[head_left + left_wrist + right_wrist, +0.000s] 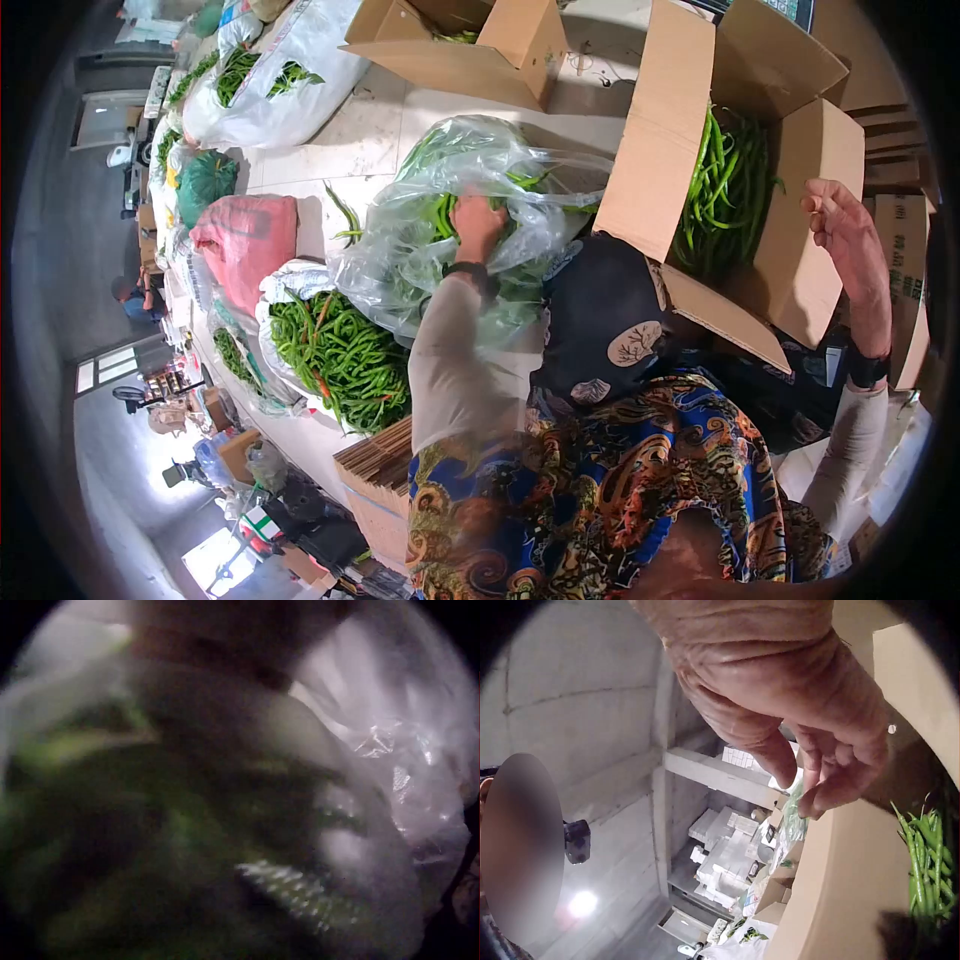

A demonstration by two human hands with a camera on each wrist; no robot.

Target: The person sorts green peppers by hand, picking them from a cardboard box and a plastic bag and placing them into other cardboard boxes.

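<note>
My left hand [478, 228] reaches into the mouth of a clear plastic bag [375, 260] of long green chili peppers [443, 215]. Its fingers point down among the peppers, and I cannot tell whether they grip any. The left wrist view is dark and blurred, showing bag film [390, 765] and green shapes. Beside an open cardboard box [655, 130], my right hand [848, 225] is raised at the flap, fingers loosely bent with nothing visible between them. Green chili peppers [725, 190] lie inside that box, also seen in the right wrist view as a bunch of peppers [928, 862].
A heaped sack of green peppers [340, 350] stands left of the bag, near a pink sack [250, 245]. Loose peppers [345, 215] lie on the floor. Another open box [450, 70] is beyond the bag. Flattened cardboard [375, 475] is stacked by my left side.
</note>
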